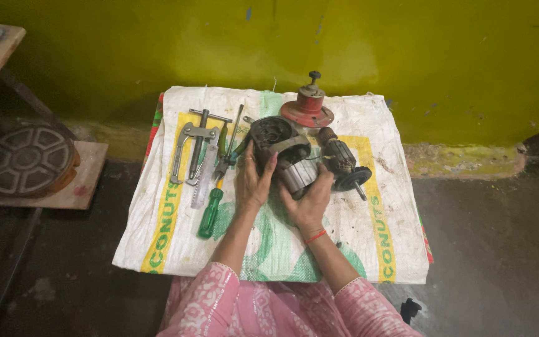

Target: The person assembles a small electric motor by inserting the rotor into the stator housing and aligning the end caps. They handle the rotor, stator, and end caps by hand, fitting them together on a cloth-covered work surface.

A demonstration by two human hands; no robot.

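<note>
Gripping one dark motor housing (280, 153) at the frame's centre, the left hand (251, 181) and right hand (309, 203) close their fingers around it on a white woven sack (176, 240). One armature (342, 161) lies right of it, one red flanged part (307, 107) above, and one green-handled screwdriver (211, 209) and one puller (189, 145) left.
</note>
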